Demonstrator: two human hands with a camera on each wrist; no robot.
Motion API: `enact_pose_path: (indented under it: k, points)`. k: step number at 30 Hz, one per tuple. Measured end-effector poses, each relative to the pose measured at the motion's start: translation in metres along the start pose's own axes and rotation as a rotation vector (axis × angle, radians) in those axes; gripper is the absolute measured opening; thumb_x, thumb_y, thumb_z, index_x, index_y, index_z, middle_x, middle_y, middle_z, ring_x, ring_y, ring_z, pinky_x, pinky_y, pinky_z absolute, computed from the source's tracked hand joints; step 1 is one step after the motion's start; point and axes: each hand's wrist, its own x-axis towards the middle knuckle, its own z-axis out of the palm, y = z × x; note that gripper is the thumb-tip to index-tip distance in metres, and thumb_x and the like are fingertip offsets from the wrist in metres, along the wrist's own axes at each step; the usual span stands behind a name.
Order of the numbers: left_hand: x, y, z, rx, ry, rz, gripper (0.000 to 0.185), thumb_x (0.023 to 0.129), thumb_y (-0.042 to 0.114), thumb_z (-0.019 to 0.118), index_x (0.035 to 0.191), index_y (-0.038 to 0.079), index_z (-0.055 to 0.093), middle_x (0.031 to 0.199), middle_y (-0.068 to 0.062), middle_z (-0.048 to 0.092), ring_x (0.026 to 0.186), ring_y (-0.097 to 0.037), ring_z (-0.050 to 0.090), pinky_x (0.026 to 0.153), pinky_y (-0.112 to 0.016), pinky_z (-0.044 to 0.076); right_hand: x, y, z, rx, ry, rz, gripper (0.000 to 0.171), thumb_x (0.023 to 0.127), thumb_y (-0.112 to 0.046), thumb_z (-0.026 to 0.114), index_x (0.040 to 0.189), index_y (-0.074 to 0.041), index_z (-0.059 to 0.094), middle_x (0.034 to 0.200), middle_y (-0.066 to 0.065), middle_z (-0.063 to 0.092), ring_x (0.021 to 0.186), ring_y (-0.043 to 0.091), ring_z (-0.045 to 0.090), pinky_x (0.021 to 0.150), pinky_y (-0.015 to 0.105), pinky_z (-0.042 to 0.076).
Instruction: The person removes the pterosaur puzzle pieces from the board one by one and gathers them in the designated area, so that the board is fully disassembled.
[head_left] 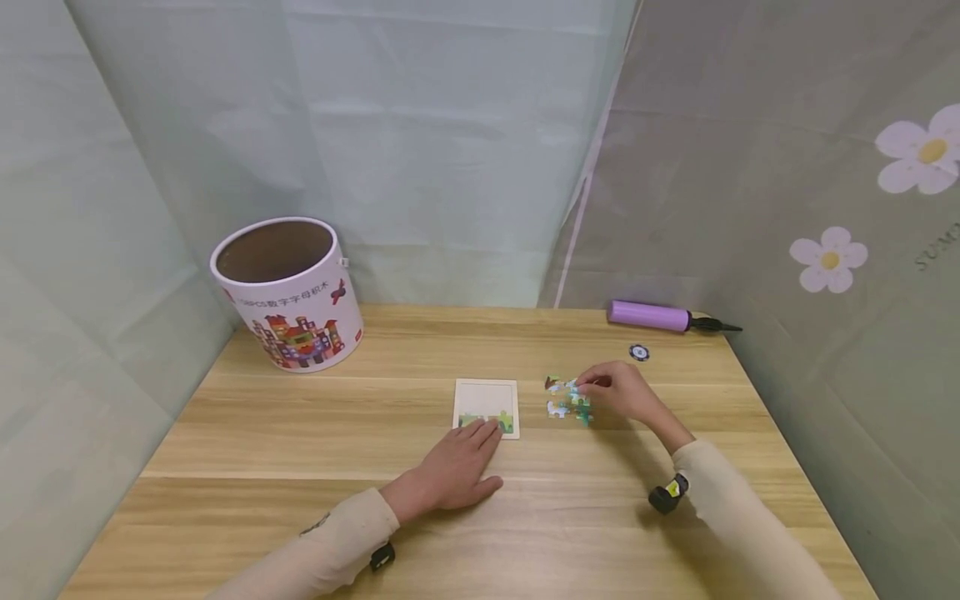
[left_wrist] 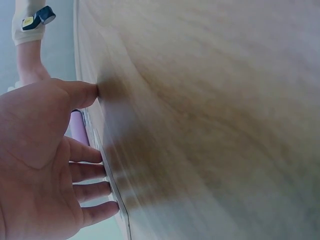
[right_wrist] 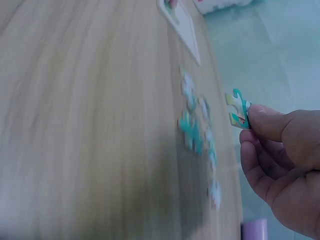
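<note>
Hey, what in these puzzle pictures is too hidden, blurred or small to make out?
- Puzzle tray: head view, its lower picture strip is partly under the left hand fingertips and too small to read.
- Loose puzzle pieces: head view, too small to count; right wrist view, motion-blurred.
- Held piece: right wrist view, half covered by the right hand.
- Bucket: head view, inside is dark; contents unclear.

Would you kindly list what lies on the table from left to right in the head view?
Printed bucket → left hand → puzzle tray → loose puzzle pieces → right hand, pinching a piece → purple pump.
</note>
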Motion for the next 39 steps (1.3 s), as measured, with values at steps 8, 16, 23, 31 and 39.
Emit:
enact_pose_path:
  k: [8, 16, 23, 31, 39]
  points:
    - [-0.001, 0.001, -0.001, 0.008, -0.005, 0.001, 0.072, 0.102, 0.047, 0.053, 0.153, -0.002, 0.042, 0.16, -0.017, 0.04, 0.147, -0.034, 0.039, 0.115, -0.049, 0.039, -0.02, 0.023, -0.013, -0.044, 0.02, 0.032, 0.006, 0.092, -0.014, 0.076, 0.095, -0.014, 0.081, 0.095, 0.001, 0.076, 0.086, 0.014, 0.067, 0.079, 0.035, 0.056]
    - [0.0, 0.0, -0.001, 0.007, -0.006, -0.004, 0.072, 0.102, 0.048, 0.053, 0.153, -0.002, 0.042, 0.16, -0.017, 0.04, 0.147, -0.034, 0.039, 0.115, -0.05, 0.039, -0.03, 0.036, -0.017, -0.062, 0.001, 0.057, 0.005, 0.092, -0.012, 0.076, 0.093, -0.014, 0.081, 0.098, 0.004, 0.077, 0.087, 0.016, 0.067, 0.077, 0.035, 0.055]
    - [-0.001, 0.001, -0.002, 0.011, -0.002, -0.003, 0.072, 0.102, 0.047, 0.054, 0.153, -0.002, 0.043, 0.16, -0.016, 0.041, 0.147, -0.034, 0.04, 0.115, -0.049, 0.039, -0.032, 0.044, -0.012, -0.056, -0.007, 0.071, 0.007, 0.091, -0.012, 0.077, 0.095, -0.013, 0.082, 0.1, 0.005, 0.078, 0.09, 0.018, 0.068, 0.079, 0.032, 0.055]
    - [0.0, 0.001, 0.0, 0.008, -0.005, -0.002, 0.072, 0.102, 0.048, 0.053, 0.154, -0.001, 0.041, 0.161, -0.016, 0.04, 0.147, -0.034, 0.039, 0.116, -0.049, 0.039, -0.034, 0.049, -0.008, -0.074, -0.002, 0.029, 0.007, 0.09, -0.01, 0.077, 0.094, -0.012, 0.082, 0.1, 0.006, 0.078, 0.094, 0.021, 0.07, 0.084, 0.037, 0.056]
    - [0.001, 0.001, 0.0, 0.003, -0.007, -0.005, 0.072, 0.102, 0.048, 0.053, 0.153, -0.002, 0.042, 0.16, -0.018, 0.039, 0.147, -0.034, 0.038, 0.116, -0.049, 0.038, -0.034, 0.047, -0.008, -0.08, 0.005, 0.013, 0.005, 0.09, -0.01, 0.078, 0.094, -0.011, 0.081, 0.095, 0.003, 0.077, 0.087, 0.015, 0.068, 0.078, 0.032, 0.055]
